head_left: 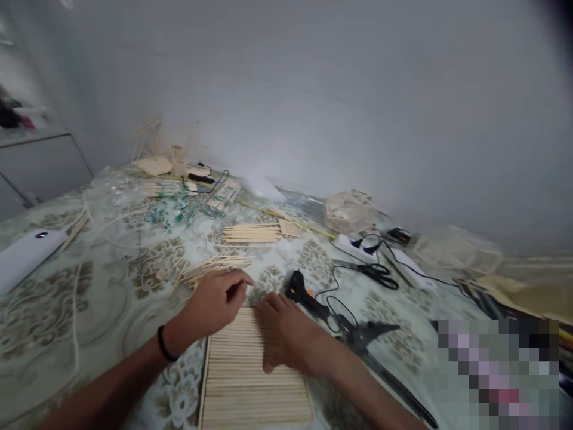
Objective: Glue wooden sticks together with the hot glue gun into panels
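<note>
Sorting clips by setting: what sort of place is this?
Probably a craft workspace, perhaps in a home, judging by the panel of wooden sticks, scissors and what looks like a glue gun.

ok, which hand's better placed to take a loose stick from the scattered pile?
Left, likely. The left hand is right by the scattered wooden sticks; the right hand is farther right, resting on the stick panel.

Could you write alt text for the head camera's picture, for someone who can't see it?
A person's right hand rests on a flat panel of thin sticks laid side by side, with the left hand curled near its far left corner. Loose sticks lie just beyond; a black glue gun and scissors lie to the right, on a patterned covering.
</note>
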A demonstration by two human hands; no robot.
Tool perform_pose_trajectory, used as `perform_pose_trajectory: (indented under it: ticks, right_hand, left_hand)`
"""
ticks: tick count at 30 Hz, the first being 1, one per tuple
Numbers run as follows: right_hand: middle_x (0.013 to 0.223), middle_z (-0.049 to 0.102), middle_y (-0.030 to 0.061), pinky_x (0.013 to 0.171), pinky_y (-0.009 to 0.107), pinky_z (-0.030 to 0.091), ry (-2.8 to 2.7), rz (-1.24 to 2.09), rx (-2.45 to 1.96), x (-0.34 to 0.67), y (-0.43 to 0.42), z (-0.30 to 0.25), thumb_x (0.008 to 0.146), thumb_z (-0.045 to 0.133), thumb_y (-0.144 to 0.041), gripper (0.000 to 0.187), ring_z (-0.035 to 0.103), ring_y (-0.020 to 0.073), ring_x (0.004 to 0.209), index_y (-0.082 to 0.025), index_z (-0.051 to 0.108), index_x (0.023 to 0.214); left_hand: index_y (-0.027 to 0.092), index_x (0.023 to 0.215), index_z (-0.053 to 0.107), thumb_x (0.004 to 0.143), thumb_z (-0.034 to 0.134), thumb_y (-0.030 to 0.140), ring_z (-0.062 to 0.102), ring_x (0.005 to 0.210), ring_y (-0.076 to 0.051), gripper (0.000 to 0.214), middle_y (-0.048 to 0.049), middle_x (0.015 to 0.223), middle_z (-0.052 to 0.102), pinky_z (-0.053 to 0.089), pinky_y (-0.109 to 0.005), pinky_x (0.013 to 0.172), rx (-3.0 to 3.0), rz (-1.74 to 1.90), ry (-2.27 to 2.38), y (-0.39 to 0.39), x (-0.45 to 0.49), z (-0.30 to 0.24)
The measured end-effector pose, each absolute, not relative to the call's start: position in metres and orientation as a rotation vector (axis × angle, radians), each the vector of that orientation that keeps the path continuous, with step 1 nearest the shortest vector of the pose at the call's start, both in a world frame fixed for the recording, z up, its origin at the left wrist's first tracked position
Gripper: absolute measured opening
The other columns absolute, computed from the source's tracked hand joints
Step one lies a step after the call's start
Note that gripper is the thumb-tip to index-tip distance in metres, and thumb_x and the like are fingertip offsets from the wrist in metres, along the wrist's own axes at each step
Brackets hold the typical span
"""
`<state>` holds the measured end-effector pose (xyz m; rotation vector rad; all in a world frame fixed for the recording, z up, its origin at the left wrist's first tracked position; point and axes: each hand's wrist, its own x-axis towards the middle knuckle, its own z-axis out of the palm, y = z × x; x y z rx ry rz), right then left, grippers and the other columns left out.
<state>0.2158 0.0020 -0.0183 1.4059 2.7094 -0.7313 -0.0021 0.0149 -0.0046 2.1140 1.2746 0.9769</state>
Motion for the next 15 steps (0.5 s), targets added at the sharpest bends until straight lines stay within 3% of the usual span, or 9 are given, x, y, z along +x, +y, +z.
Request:
perform_pose_trajectory:
  ticks: [3, 6, 9, 12, 15]
  right_hand:
    - [0.123, 0.064, 0.0177, 0.099, 0.052, 0.046, 2.656, -0.635, 1.341, 0.209, 0.012, -0.007, 0.046, 0.102, -0.044, 0.095, 0.058, 0.0389, 0.113, -0.012, 0.064, 0.128]
    - [0.103, 0.069, 0.0094, 0.077, 0.033, 0.048, 2.689, -0.769, 1.36, 0.211, 0.021, 0.011, 0.059, 0.099, -0.042, 0.059, 0.063, 0.0274, 0.092, -0.016, 0.073, 0.105]
    - [0.068, 0.06, -0.0038, 0.057, 0.024, 0.033, 2.647, -1.071, 1.387, 0.215, 0.019, 0.03, 0.077, 0.09, -0.037, 0.029, 0.055, 0.0153, 0.065, -0.019, 0.072, 0.092]
    - [0.058, 0.051, -0.0092, 0.055, 0.022, 0.029, 2.686, -1.43, 1.306, 0.218, 0.011, 0.044, 0.081, 0.087, -0.039, 0.027, 0.046, 0.0103, 0.056, -0.02, 0.069, 0.088]
    - [0.068, 0.057, -0.0069, 0.057, 0.021, 0.033, 2.779, -1.71, 1.359, 0.224, 0.007, 0.054, 0.082, 0.083, -0.042, 0.029, 0.048, 0.0101, 0.061, -0.02, 0.066, 0.085]
  left_hand:
    - [0.018, 0.094, 0.075, 0.092, 0.053, 0.021, 0.062, 0.064, -0.016, 0.023, -0.0009, 0.071, 0.071, 0.045, -0.027, 0.065, 2.081, 1.015, 1.308, 0.021, -0.008, -0.004]
    - [0.018, 0.094, 0.074, 0.092, 0.057, 0.027, 0.052, 0.055, -0.013, 0.02, 0.0025, 0.064, 0.063, 0.039, -0.025, 0.055, 1.795, 1.143, 1.286, 0.031, -0.017, -0.005]
    - [0.017, 0.093, 0.072, 0.09, 0.06, 0.032, 0.046, 0.051, -0.01, 0.019, 0.0046, 0.061, 0.057, 0.036, -0.022, 0.05, 1.41, 1.35, 1.171, 0.041, -0.025, -0.004]
    - [0.016, 0.089, 0.072, 0.084, 0.067, 0.033, 0.044, 0.049, -0.009, 0.018, 0.0047, 0.059, 0.056, 0.033, -0.021, 0.049, 1.24, 1.45, 1.102, 0.046, -0.029, 0.001]
    - [0.015, 0.086, 0.072, 0.077, 0.072, 0.035, 0.045, 0.049, -0.009, 0.022, 0.0042, 0.059, 0.056, 0.033, -0.021, 0.048, 1.157, 1.423, 1.116, 0.044, -0.028, 0.008]
